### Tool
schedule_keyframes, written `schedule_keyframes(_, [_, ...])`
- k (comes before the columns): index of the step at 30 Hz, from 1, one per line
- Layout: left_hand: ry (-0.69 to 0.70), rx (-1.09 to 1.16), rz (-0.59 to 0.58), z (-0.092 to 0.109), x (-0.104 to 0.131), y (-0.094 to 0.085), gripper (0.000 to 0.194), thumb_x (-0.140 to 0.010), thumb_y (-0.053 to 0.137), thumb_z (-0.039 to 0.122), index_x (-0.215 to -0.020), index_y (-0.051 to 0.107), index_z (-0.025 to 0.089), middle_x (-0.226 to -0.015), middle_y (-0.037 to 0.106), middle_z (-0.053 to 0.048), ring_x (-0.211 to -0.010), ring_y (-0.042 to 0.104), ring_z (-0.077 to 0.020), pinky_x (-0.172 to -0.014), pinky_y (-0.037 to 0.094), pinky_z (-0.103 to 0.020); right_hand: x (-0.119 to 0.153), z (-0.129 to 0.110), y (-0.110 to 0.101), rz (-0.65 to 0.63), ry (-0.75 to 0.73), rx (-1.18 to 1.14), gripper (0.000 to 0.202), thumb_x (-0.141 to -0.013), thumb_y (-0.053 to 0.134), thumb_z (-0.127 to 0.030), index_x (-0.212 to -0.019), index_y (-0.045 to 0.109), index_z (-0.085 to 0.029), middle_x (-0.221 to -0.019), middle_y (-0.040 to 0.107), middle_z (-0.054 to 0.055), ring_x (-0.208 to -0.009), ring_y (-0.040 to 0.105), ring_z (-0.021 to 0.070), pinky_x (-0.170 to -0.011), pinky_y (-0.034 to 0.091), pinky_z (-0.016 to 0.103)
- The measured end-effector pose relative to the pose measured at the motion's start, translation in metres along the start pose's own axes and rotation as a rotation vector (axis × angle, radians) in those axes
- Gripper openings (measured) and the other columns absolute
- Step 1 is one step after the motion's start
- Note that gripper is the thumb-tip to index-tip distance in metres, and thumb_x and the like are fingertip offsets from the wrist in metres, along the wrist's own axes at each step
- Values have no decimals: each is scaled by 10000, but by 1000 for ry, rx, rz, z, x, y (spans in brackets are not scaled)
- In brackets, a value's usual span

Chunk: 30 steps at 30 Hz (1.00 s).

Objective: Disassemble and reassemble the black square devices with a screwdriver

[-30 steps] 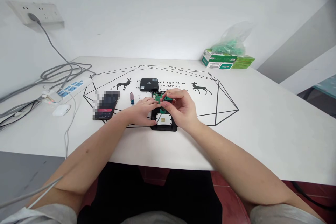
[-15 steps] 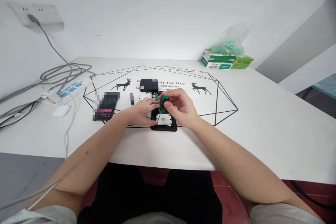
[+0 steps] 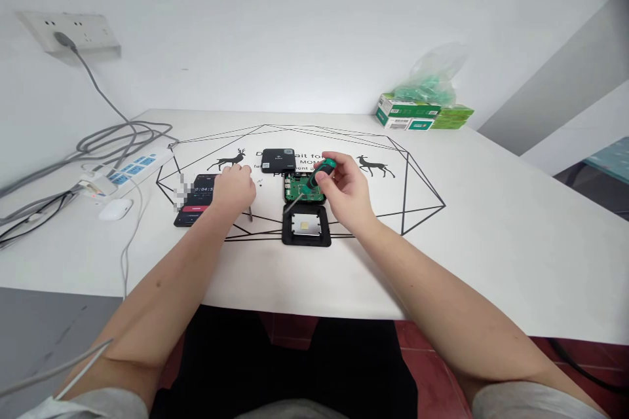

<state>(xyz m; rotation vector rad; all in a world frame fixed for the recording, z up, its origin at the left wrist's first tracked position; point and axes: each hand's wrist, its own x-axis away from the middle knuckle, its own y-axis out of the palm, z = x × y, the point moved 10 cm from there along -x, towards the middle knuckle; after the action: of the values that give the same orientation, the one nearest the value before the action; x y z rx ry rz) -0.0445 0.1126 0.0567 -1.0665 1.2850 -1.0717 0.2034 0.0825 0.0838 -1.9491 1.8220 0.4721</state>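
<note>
My right hand [image 3: 346,193] grips a green and black screwdriver [image 3: 320,175], its shaft slanting down-left over the open black case with a green circuit board [image 3: 295,188]. In front of the board lies a black cover [image 3: 307,241] with a silver plate inside. My left hand [image 3: 234,190] is curled, knuckles up, between the phone and the board. A thin metal shaft [image 3: 250,214] sticks out below its fingers; the handle is hidden in the hand. Behind the board rests a flat black square lid [image 3: 278,160]. Tiny dark bits [image 3: 260,182] lie right of my left hand.
A phone [image 3: 196,208] showing a timer lies at the left. Beyond it are a white earphone case [image 3: 115,209], a power strip [image 3: 140,167] and coiled grey cables [image 3: 118,137]. Green and white boxes [image 3: 410,110] with a plastic bag stand at the back right.
My left hand has moved left off the case and closed over the small pink-handled screwdriver. My right hand has raised the green screwdriver slightly and moved it right, uncovering the board.
</note>
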Motion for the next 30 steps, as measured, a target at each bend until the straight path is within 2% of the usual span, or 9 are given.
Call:
schedule_keyframes(2, [-50, -12, 4, -5, 0, 0, 382, -1041, 451, 170, -1302, 728, 132, -1332, 724, -205, -1261, 637, -393, -994, 553, -512, 0, 11, 3, -1, 56, 15, 350, -938, 711, -439, -1228, 579, -296, -1169, 772, 58, -846, 681, 190, -780, 605, 400])
schedule_keyframes(6, [-72, 31, 13, -6, 1, 4, 380, -1025, 460, 168, -1276, 745, 177, -1298, 739, -193, -1242, 643, -395, -974, 560, -520, 5, 32, 20, -140, 160, 171, 259, -877, 731, -359, -1083, 596, -279, -1200, 802, 62, -896, 737, 214, -906, 626, 462])
schedule_keyframes(12, [-55, 98, 25, -8, -1, 9, 348, -1005, 500, 223, -1226, 769, 206, -1228, 743, -204, -1190, 647, -413, -940, 572, -533, 13, 40, 32, -239, 158, 302, 193, -890, 679, -312, -1064, 606, -270, -1092, 817, 62, -817, 769, 226, -879, 643, 467])
schedule_keyframes(17, [-24, 100, 13, -7, -3, 14, 326, -1006, 523, 244, -1211, 774, 206, -1199, 741, -195, -1182, 637, -404, -943, 575, -510, 12, 42, 31, -236, 149, 395, 172, -901, 678, -291, -1059, 612, -273, -1056, 810, 48, -785, 751, 222, -855, 623, 448])
schedule_keyframes(21, [65, 130, 3, 6, -3, 19, 338, -1015, 508, 216, -1219, 777, 210, -1217, 743, -187, -1205, 635, -394, -968, 569, -500, 10, 51, 28, -220, 185, 458, 188, -896, 702, -286, -1064, 616, -278, -966, 797, 31, -776, 723, 233, -838, 592, 438])
schedule_keyframes(25, [127, 115, -20, 17, -2, 23, 412, -980, 493, 122, -1282, 762, 200, -1248, 754, -177, -1221, 641, -376, -1026, 552, -505, 9, 57, 28, -210, 202, 455, 194, -889, 713, -276, -1058, 618, -275, -1001, 804, 34, -805, 732, 236, -865, 591, 446])
schedule_keyframes(30, [132, 154, -17, 16, -3, 24, 435, -963, 481, 77, -1294, 737, 194, -1271, 752, -175, -1244, 646, -377, -1054, 546, -517, 6, 54, 23, -173, 206, 394, 197, -876, 723, -312, -1045, 628, -273, -957, 795, 21, -796, 723, 229, -846, 599, 442])
